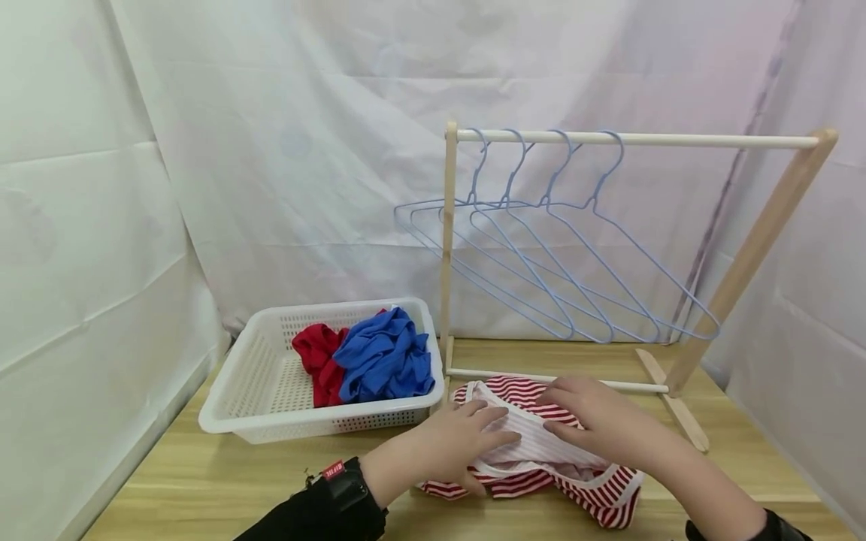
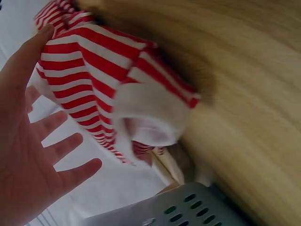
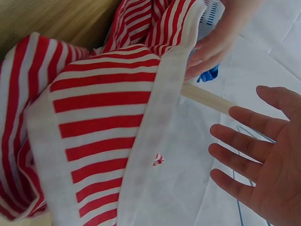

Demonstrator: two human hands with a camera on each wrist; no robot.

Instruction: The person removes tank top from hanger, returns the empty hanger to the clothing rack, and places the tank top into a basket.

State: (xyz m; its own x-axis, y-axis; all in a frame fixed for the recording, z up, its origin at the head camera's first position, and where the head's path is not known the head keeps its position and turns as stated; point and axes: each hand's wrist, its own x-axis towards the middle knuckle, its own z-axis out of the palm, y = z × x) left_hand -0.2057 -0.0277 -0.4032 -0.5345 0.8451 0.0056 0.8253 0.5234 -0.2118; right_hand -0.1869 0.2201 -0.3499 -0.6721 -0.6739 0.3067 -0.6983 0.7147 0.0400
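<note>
A red-and-white striped garment with white trim lies crumpled on the wooden table, its paler inner side partly turned up. My left hand is over its left part with fingers spread. Over the right part is my right hand, its fingers also extended. In the left wrist view the left hand shows an empty palm beside the striped cloth. The right wrist view shows the right hand with fingers apart, away from the cloth. Whether any fingertips touch the fabric I cannot tell.
A white perforated basket at the left holds red cloth and blue cloth. Behind the garment stands a wooden rack with several blue hangers on its bar. White sheets surround the table.
</note>
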